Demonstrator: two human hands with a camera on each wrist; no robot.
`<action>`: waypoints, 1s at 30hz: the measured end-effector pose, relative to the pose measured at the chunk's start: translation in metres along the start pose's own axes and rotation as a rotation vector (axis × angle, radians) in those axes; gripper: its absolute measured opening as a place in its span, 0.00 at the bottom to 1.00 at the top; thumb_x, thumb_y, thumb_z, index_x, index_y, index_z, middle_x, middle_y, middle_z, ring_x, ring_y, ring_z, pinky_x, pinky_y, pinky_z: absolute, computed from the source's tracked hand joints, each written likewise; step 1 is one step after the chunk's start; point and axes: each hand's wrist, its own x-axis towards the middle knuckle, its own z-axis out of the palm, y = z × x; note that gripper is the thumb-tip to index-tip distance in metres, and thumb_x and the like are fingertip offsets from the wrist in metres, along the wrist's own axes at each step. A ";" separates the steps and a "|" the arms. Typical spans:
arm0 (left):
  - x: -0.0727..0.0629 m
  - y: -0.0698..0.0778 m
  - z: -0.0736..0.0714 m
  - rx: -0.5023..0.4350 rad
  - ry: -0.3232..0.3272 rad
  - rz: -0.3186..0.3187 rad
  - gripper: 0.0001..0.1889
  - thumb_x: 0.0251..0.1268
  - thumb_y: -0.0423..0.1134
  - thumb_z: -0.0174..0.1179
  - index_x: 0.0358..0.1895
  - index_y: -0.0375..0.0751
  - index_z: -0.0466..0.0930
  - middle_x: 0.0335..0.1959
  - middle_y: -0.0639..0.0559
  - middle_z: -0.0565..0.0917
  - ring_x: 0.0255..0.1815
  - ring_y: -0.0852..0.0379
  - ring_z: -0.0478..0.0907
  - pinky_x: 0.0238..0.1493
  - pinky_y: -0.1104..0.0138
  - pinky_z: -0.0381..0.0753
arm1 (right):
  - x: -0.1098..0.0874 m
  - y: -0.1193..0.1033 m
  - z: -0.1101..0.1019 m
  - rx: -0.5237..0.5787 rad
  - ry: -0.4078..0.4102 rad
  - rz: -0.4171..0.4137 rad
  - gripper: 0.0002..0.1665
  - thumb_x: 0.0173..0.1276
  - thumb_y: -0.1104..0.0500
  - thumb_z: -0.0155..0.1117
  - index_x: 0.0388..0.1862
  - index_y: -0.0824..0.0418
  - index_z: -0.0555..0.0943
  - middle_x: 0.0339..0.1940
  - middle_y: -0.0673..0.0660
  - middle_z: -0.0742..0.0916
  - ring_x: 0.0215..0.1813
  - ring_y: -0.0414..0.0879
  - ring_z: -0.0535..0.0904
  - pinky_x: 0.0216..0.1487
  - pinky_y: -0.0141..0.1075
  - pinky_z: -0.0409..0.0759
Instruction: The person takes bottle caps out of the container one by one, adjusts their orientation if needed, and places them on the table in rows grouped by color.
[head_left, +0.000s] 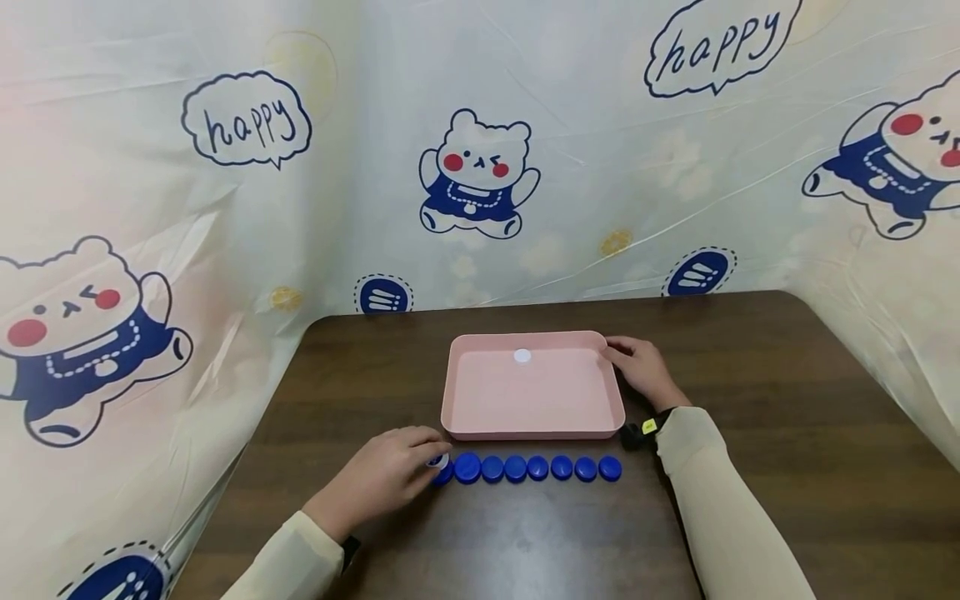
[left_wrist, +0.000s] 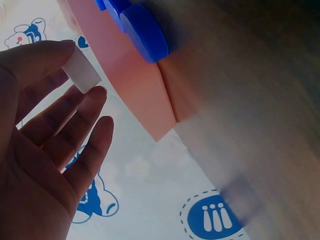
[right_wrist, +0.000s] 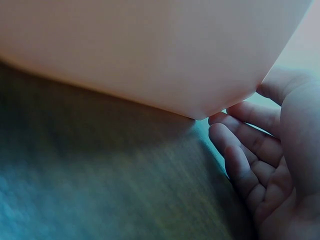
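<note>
My left hand (head_left: 386, 475) is at the left end of a row of blue bottle caps (head_left: 515, 469). Between thumb and fingertips it pinches a white bottle cap (left_wrist: 82, 71), held above the leftmost blue cap, which the fingers partly cover. Behind the row lies a shallow pink tray (head_left: 532, 400). A small white disc (head_left: 522, 356), likely another cap, lies inside it near the far wall. My right hand (head_left: 641, 367) grips the tray's far right corner, its thumb at the rim and the other fingers around the outside, as the right wrist view also shows.
The brown wooden table (head_left: 360, 375) extends around the tray on all sides. A printed cloth (head_left: 585, 167) with bears hangs behind and beside it. A black wrist device (head_left: 639, 433) sits near the tray's right front corner.
</note>
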 end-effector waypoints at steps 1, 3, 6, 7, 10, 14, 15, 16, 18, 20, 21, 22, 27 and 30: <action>-0.001 0.001 0.001 -0.005 0.000 -0.002 0.15 0.57 0.40 0.71 0.48 0.45 0.86 0.47 0.56 0.82 0.46 0.59 0.80 0.48 0.61 0.80 | 0.000 0.000 0.000 -0.001 0.001 0.001 0.29 0.71 0.46 0.59 0.62 0.65 0.78 0.59 0.66 0.80 0.62 0.61 0.73 0.62 0.55 0.67; -0.003 0.002 0.002 -0.014 0.002 -0.004 0.15 0.57 0.40 0.71 0.49 0.45 0.86 0.47 0.57 0.82 0.46 0.60 0.80 0.48 0.61 0.80 | 0.001 0.001 0.001 -0.009 -0.002 0.008 0.30 0.71 0.45 0.59 0.62 0.65 0.77 0.60 0.66 0.80 0.63 0.61 0.72 0.63 0.56 0.67; -0.006 0.004 0.004 -0.021 0.007 -0.003 0.15 0.57 0.40 0.70 0.49 0.46 0.86 0.47 0.57 0.82 0.45 0.60 0.80 0.47 0.61 0.80 | 0.002 0.002 0.000 -0.011 -0.011 0.021 0.31 0.71 0.43 0.59 0.63 0.64 0.77 0.61 0.66 0.79 0.64 0.62 0.71 0.63 0.56 0.66; -0.006 0.004 0.004 -0.023 0.009 0.000 0.16 0.57 0.40 0.70 0.49 0.46 0.86 0.46 0.56 0.82 0.45 0.59 0.80 0.47 0.61 0.80 | 0.002 0.002 0.000 -0.012 -0.013 0.023 0.32 0.71 0.43 0.59 0.63 0.64 0.77 0.61 0.66 0.79 0.64 0.62 0.71 0.63 0.56 0.65; -0.009 0.007 0.006 -0.030 0.024 0.016 0.15 0.57 0.40 0.70 0.49 0.45 0.86 0.46 0.55 0.82 0.45 0.58 0.80 0.46 0.61 0.81 | 0.002 0.002 -0.001 -0.012 -0.010 0.022 0.31 0.71 0.44 0.59 0.63 0.64 0.77 0.61 0.66 0.79 0.64 0.62 0.71 0.64 0.56 0.65; -0.012 0.009 0.009 -0.024 0.054 0.039 0.14 0.57 0.40 0.70 0.47 0.44 0.86 0.45 0.54 0.83 0.45 0.57 0.81 0.46 0.61 0.81 | 0.001 0.001 -0.001 -0.024 -0.014 0.026 0.31 0.72 0.44 0.58 0.64 0.64 0.76 0.62 0.66 0.78 0.65 0.62 0.70 0.64 0.57 0.64; -0.014 0.009 0.009 -0.019 0.059 0.041 0.14 0.57 0.40 0.70 0.47 0.44 0.86 0.45 0.54 0.83 0.44 0.57 0.81 0.46 0.61 0.81 | 0.001 0.000 -0.001 -0.026 -0.018 0.030 0.31 0.72 0.44 0.58 0.64 0.64 0.76 0.62 0.66 0.78 0.65 0.62 0.70 0.64 0.57 0.64; -0.015 0.009 0.010 -0.015 0.061 0.043 0.13 0.57 0.40 0.70 0.46 0.44 0.87 0.45 0.55 0.82 0.44 0.58 0.81 0.46 0.61 0.81 | 0.001 0.000 -0.002 -0.029 -0.019 0.032 0.31 0.72 0.44 0.58 0.64 0.64 0.76 0.62 0.66 0.78 0.65 0.62 0.70 0.64 0.57 0.64; -0.017 0.009 0.012 -0.011 0.060 0.043 0.13 0.58 0.40 0.69 0.46 0.43 0.87 0.45 0.55 0.82 0.44 0.58 0.81 0.46 0.61 0.81 | 0.002 0.000 -0.002 -0.032 -0.019 0.030 0.32 0.72 0.44 0.58 0.64 0.64 0.76 0.62 0.66 0.78 0.65 0.62 0.70 0.64 0.57 0.64; -0.019 0.010 0.012 -0.013 0.050 0.040 0.13 0.58 0.40 0.69 0.46 0.43 0.87 0.44 0.55 0.82 0.44 0.58 0.81 0.45 0.61 0.81 | 0.002 0.002 -0.002 -0.033 -0.019 0.021 0.32 0.72 0.43 0.58 0.64 0.64 0.76 0.62 0.66 0.78 0.65 0.62 0.70 0.64 0.56 0.64; -0.020 0.010 0.013 -0.015 0.047 0.040 0.13 0.58 0.40 0.69 0.46 0.43 0.87 0.44 0.55 0.82 0.43 0.58 0.81 0.45 0.61 0.81 | 0.002 0.003 -0.002 -0.032 -0.015 0.015 0.31 0.72 0.44 0.58 0.64 0.64 0.76 0.61 0.66 0.79 0.64 0.62 0.70 0.64 0.56 0.65; -0.021 0.011 0.013 -0.017 0.044 0.039 0.13 0.58 0.40 0.69 0.46 0.43 0.87 0.44 0.56 0.82 0.43 0.58 0.81 0.45 0.61 0.81 | 0.002 0.004 -0.001 -0.034 -0.011 0.010 0.31 0.72 0.44 0.58 0.63 0.64 0.77 0.61 0.66 0.79 0.64 0.62 0.71 0.64 0.56 0.65; -0.024 0.013 0.014 -0.025 0.062 0.067 0.13 0.56 0.39 0.70 0.45 0.42 0.87 0.42 0.57 0.81 0.41 0.59 0.80 0.43 0.62 0.81 | 0.002 0.004 -0.002 -0.047 -0.010 0.003 0.31 0.72 0.44 0.58 0.63 0.63 0.77 0.61 0.66 0.79 0.64 0.62 0.71 0.64 0.56 0.64; -0.026 0.015 0.014 -0.017 0.077 0.089 0.13 0.56 0.38 0.70 0.44 0.42 0.87 0.41 0.56 0.81 0.40 0.59 0.80 0.43 0.62 0.81 | 0.003 0.003 -0.001 -0.048 -0.015 0.014 0.31 0.72 0.43 0.57 0.64 0.63 0.77 0.62 0.65 0.78 0.65 0.62 0.70 0.64 0.57 0.64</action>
